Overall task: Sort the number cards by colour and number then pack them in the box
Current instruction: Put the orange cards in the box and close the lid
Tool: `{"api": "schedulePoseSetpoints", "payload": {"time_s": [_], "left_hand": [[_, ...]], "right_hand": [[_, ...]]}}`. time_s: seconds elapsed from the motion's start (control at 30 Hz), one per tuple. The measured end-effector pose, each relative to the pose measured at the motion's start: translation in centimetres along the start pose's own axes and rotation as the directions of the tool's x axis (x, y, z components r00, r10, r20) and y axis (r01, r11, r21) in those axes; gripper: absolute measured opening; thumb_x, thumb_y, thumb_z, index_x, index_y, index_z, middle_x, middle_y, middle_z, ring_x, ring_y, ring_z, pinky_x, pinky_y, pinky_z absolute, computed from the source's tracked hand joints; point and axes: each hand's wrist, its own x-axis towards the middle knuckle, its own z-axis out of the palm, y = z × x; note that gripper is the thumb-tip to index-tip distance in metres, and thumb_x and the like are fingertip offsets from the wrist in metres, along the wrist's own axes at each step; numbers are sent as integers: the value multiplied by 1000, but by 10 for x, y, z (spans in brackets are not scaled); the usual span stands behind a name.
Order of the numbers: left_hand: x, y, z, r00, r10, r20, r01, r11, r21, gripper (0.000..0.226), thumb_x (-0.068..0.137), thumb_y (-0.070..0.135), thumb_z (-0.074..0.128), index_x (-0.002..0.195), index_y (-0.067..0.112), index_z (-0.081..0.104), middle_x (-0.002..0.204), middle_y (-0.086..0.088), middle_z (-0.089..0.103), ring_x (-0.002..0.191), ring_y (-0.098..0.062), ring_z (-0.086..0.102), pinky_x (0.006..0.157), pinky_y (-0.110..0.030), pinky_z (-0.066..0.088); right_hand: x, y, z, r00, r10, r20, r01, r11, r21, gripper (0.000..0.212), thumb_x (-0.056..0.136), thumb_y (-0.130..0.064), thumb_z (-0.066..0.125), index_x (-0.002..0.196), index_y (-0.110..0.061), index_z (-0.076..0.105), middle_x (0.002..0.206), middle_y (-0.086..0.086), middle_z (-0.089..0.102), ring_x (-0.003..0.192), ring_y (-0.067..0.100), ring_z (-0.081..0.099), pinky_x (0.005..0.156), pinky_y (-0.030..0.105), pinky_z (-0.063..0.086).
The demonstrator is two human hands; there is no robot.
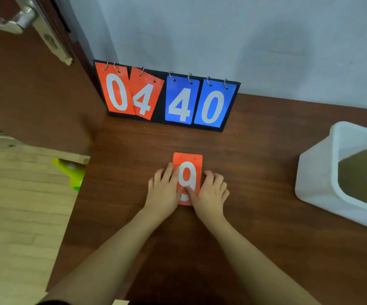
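Observation:
An orange card with a white 9 (188,170) lies on the brown table, near its middle. My left hand (163,190) holds its left edge with curled fingers and my right hand (211,192) holds its right edge, thumb on the card's face. Whether more cards lie under it I cannot tell. A black flip scoreboard (160,97) leans against the wall at the back. Its rings carry an orange 0 (116,91), an orange 4 (145,95) hanging crooked from one ring, a blue 4 (181,102) and a blue 0 (214,104). The white plastic box (316,172) stands at the right.
The brown table (255,155) ends at a left edge above a light wooden floor (13,194). A green object (70,170) sits on that floor beside the edge. A brown door with a metal handle (13,20) stands at the upper left.

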Motion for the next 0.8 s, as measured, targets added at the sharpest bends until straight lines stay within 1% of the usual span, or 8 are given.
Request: {"api": "schedulePoseSetpoints", "payload": {"time_s": [0.17,0.33,0.47,0.53,0.57,0.63,0.73,0.8], "left_hand": [[3,-15,4,999,40,-9,-40,999,-24,60,94,45,41,147,26,18,157,3,12,140,-22,15,110,-42,21],[8,-20,-1,996,82,-47,-83,996,-31,57,93,45,44,144,29,26,154,3,20,139,-21,19,111,-39,22],[14,-20,-4,996,75,-57,-81,990,-115,54,90,43,51,139,30,35,154,4,22,139,-20,19,111,-39,20],[16,-20,-5,996,69,-60,-78,984,-160,52,88,43,54,136,30,39,153,5,22,138,-20,18,110,-40,19],[16,-19,-5,996,63,-59,-72,981,-181,53,87,43,55,136,30,38,153,5,23,138,-20,18,110,-40,19],[16,-16,-3,998,29,-55,-41,972,-231,62,86,45,56,140,31,30,153,5,23,138,-20,18,110,-41,18],[15,-7,-4,996,-92,-22,78,929,-363,81,83,50,58,146,29,12,153,3,24,140,-21,20,114,-43,15],[15,-7,-3,993,-114,-9,101,910,-402,83,84,49,58,147,28,9,152,2,25,141,-21,19,115,-42,14]], "right_hand": [[9,-12,8,986,159,57,-167,964,205,62,81,-30,68,133,-17,38,140,6,31,132,26,28,111,41,19],[7,-9,11,988,154,-1,-147,946,288,55,79,-23,72,125,-19,42,133,1,40,128,20,35,110,38,20],[4,-11,13,990,136,-38,-114,931,348,47,81,-17,70,120,-20,43,122,-3,49,121,15,43,107,33,22],[4,-11,12,988,152,-31,-127,909,398,46,81,-14,69,119,-21,44,121,-4,50,121,14,44,107,32,21],[4,-12,12,984,178,-10,-157,892,424,47,82,-14,68,122,-21,44,122,-4,51,123,14,43,109,33,21],[5,-12,11,980,201,9,-184,877,444,49,85,-14,66,128,-21,43,127,-4,50,126,13,40,113,36,18],[2,-11,9,993,105,-45,-81,924,374,35,92,-16,56,126,-21,51,125,-4,50,122,10,42,108,27,15],[-4,-7,10,995,59,-84,-24,930,366,30,96,-19,50,126,-20,54,124,-3,50,116,6,42,104,24,14]]}}
